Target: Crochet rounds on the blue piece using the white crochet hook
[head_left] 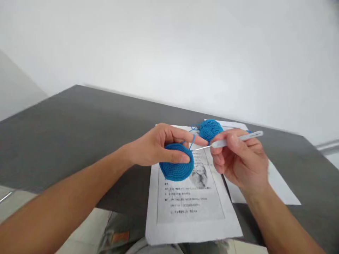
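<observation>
My left hand point(161, 146) is closed on a round blue crocheted piece point(177, 166), thumb pressed on its upper edge, with a strand of blue yarn looped over the index finger. My right hand point(239, 158) pinches a crochet hook with a pale grey handle point(238, 138); its thin metal tip points left into the edge of the piece. A ball of blue yarn point(210, 129) lies on the table just behind both hands, its strand running to the piece.
A printed sheet with text and a picture point(189, 208) lies on the dark grey table point(79, 130) under the hands, overhanging the near edge. A second white sheet point(275, 183) lies to its right. A white wall stands behind the table.
</observation>
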`<state>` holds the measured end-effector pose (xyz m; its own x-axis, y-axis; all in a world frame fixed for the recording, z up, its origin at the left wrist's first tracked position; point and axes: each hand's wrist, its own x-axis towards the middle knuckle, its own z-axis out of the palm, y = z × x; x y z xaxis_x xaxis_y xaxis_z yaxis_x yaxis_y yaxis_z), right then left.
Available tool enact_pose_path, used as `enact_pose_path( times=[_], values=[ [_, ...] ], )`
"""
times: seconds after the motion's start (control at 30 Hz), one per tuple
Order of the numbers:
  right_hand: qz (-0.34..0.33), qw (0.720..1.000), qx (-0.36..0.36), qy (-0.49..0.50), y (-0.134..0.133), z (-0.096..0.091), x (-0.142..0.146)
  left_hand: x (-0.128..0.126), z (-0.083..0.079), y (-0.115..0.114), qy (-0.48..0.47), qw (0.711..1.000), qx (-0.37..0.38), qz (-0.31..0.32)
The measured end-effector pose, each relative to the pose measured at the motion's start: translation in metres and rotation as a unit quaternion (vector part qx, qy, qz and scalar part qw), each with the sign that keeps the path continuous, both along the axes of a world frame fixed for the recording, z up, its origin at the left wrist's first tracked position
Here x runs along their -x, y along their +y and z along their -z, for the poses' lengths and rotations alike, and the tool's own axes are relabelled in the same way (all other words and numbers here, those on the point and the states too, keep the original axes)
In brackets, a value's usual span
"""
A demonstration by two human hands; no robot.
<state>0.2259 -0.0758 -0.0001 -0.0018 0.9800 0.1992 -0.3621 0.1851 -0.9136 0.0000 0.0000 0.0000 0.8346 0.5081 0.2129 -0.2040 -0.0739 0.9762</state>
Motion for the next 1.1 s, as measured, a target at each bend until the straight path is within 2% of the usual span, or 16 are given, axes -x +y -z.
enact_pose_path(
  times=[0.2, 0.5, 0.77, 1.1],
  values=[
    [-0.025, 0.995, 0.08, 0.06, 0.003, 0.009, 0.009, -0.003, 0.001, -0.009, -0.008, 0.996, -0.005, -0.093],
    [0.0, 0.998, 0.024, 0.064, 0.002, 0.012, 0.023, -0.011, 0.003, -0.017, -0.021, 0.981, -0.017, -0.192],
    [-0.01, 0.999, 0.008, 0.052, -0.002, 0.012, 0.023, -0.015, -0.001, -0.026, 0.021, 0.974, -0.016, -0.227],
    [0.022, 0.998, 0.002, 0.062, -0.001, 0.013, 0.027, -0.017, -0.005, -0.027, 0.044, 0.965, -0.01, -0.258]
  ],
)
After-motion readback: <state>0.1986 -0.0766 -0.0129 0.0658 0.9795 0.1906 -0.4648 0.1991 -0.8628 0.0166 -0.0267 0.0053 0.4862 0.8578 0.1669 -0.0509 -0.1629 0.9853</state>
